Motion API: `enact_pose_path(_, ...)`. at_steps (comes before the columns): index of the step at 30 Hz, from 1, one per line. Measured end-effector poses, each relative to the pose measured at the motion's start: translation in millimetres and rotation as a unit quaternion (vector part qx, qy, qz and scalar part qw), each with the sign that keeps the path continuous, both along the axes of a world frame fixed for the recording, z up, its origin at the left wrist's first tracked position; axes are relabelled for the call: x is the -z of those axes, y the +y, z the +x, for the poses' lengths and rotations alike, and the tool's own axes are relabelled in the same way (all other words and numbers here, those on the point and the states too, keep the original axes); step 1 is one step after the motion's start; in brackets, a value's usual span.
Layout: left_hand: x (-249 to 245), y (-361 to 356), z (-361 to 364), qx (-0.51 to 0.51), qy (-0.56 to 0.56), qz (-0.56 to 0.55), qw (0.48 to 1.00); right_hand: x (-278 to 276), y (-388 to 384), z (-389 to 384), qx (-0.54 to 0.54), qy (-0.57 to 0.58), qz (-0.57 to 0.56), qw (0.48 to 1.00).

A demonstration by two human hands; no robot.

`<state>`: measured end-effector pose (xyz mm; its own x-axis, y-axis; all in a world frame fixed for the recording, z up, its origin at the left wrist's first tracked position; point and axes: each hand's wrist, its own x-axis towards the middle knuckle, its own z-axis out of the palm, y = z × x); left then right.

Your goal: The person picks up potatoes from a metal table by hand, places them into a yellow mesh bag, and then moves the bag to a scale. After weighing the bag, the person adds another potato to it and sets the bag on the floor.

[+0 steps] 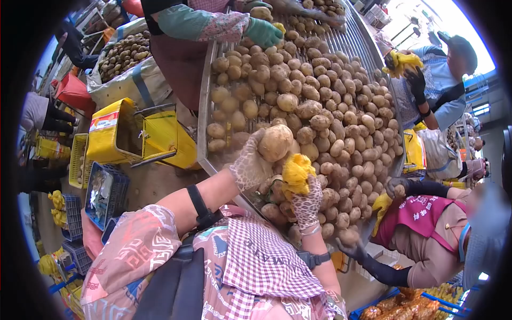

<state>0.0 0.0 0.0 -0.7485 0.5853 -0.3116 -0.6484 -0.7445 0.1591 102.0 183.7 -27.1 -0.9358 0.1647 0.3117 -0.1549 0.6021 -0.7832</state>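
Note:
My left hand (pixel 252 162), in a leopard-print glove, is closed around a large potato (pixel 276 143) just above the sorting table. My right hand (pixel 308 207), gloved in the same print, grips a bunched yellow mesh bag (pixel 297 172) close beside that potato. Beneath and beyond both hands spreads a thick layer of loose potatoes (pixel 341 128) on the slatted metal table (pixel 205 112). Some potatoes near my right hand are partly covered by it.
Yellow bins (pixel 109 140) and a blue crate (pixel 104 194) stand left. Behind them is a large white sack of potatoes (pixel 133 80). Co-workers work around the table: a green-gloved hand (pixel 264 33) at the far end, others along the right side. A blue crate (pixel 384 304) holds filled orange net bags.

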Motion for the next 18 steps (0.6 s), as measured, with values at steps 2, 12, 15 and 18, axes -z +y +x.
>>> enact_pose_path(2, -7.0, -10.9, -3.7, 0.001, -0.033, 0.056, 0.998, 10.2, 3.9, -5.8, 0.058, -0.118, -0.135, 0.982)
enact_pose_path(12, -24.7, -17.3, 2.6, 0.011, 0.088, -0.007, 0.996, -79.4, -19.2, -51.4, -0.071, 0.123, 0.133, 0.981)
enact_pose_path(15, -21.3, -25.7, -5.1, -0.027, 0.129, -0.088, 0.987, -78.6, -6.9, -60.0, -0.002, 0.094, 0.079, 0.992)
enact_pose_path(18, -10.0, -11.5, -5.9, -0.025, 0.088, -0.074, 0.993, -80.7, -3.2, -47.3, 0.075, 0.069, 0.044, 0.994)
